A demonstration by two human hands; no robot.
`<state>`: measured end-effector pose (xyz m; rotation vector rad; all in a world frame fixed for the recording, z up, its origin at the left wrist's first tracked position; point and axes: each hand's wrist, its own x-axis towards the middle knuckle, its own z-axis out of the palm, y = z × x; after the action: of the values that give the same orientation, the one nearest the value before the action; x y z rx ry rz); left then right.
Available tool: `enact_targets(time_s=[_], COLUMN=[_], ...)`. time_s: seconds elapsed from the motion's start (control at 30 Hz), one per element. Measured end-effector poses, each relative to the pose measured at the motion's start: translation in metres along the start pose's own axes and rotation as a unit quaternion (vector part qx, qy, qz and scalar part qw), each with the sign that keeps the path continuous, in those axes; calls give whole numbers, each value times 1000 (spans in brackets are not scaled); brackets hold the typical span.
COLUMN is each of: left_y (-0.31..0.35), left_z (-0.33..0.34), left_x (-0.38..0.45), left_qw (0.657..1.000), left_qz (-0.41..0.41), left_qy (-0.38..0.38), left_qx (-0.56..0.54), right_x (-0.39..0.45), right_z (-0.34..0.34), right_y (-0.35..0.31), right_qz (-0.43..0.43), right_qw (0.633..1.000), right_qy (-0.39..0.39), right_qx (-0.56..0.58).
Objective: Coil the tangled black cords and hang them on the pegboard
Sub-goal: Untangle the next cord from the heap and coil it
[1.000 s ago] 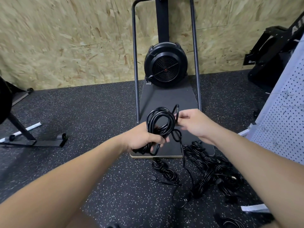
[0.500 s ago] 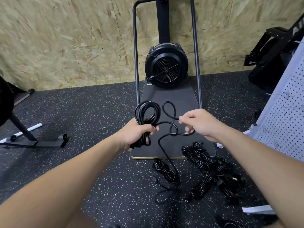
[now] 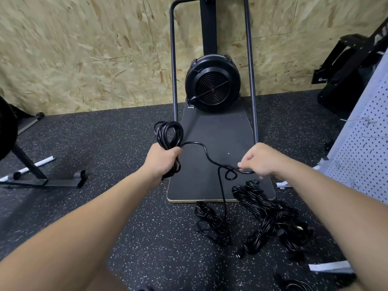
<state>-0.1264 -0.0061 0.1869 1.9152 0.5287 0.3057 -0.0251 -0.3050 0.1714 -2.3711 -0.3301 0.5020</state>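
My left hand [image 3: 162, 159] grips a coiled bundle of black cord [image 3: 168, 134], its loops standing up above my fist. The loose end of that cord [image 3: 206, 154] runs right to my right hand [image 3: 259, 161], which pinches it just past a small kink. From there the cord drops to the floor. A pile of tangled black cords [image 3: 270, 219] lies on the floor below my right hand, partly on the edge of a board. The white pegboard [image 3: 363, 152] leans at the right edge of the view.
A black fan machine [image 3: 212, 84] with a metal tube frame stands on a dark board [image 3: 218, 133] against the OSB wall. A black stand [image 3: 42, 181] sits at the left, black equipment [image 3: 344, 68] at the right. White strips lie on the speckled rubber floor.
My hands have moved apart: the left with the coil to the left, the right to the right. The cord between them is drawn out longer, and the earlier loop has shrunk to a small kink.
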Motion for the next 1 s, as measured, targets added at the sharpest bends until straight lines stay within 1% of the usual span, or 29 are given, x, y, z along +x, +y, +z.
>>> enact_targets(time_s=[0.03, 0.07, 0.1, 0.17, 0.27, 0.3, 0.37, 0.43, 0.47, 0.5, 0.57, 0.67, 0.7, 0.77, 0.83, 0.87, 0.93, 1.0], left_y=[-1, -2, -4, -7, -6, -3, 2, 7, 10, 13, 21, 21, 18, 13, 14, 15, 17, 18], left_z=[-3, -5, -7, -8, -2, 1, 7, 13, 16, 17, 16, 12, 11, 10, 8, 7, 5, 6], left_x=[3, 5, 6, 5, -3, -7, -13, -17, -20, -21, -25, -23, -20, -14, -10, -10, -12, -16], left_qw=[1000, 1000, 1000, 996, 981, 976, 965, 958, 956, 954, 950, 948, 950, 960, 972, 973, 966, 947], left_qz=[-8, -18, -29, -57, -96, -101, -100, -87, -80, -77, -75, -80, -90, -116, -118, -118, -131, -145], left_qy=[11, 6, -10, -69, -167, -194, -242, -269, -279, -285, -297, -300, -286, -226, -170, -163, -191, -257], left_qx=[-5, -4, 4, 22, -7, -19, -31, -37, -41, -47, -59, -72, -88, -121, -114, -111, -117, -123], right_x=[1, 2, 2, -1, -4, -7, -11, -20, -25, -27, -31, -32, -31, -30, -36, -39, -43, -43], right_z=[-1, -2, -2, -3, -2, -1, 3, 11, 16, 23, 33, 32, 27, 16, 7, 3, 1, 3], right_y=[2, 5, 8, 9, 7, 2, -13, -31, -39, -44, -49, -51, -51, -53, -56, -59, -63, -66], right_qz=[14, 25, 30, 26, -44, -73, -134, -176, -174, -161, -143, -172, -189, -228, -264, -276, -289, -288], right_qw=[1000, 1000, 999, 1000, 995, 993, 989, 984, 982, 982, 985, 979, 976, 971, 963, 960, 955, 952], right_qy=[2, 1, -1, -7, 39, 49, 42, -16, -43, -55, -49, -36, -28, -12, -20, -16, 19, 80], right_qx=[7, 11, 13, 9, -76, -84, -46, 32, 62, 78, 78, 101, 101, 67, 46, 49, 58, 63])
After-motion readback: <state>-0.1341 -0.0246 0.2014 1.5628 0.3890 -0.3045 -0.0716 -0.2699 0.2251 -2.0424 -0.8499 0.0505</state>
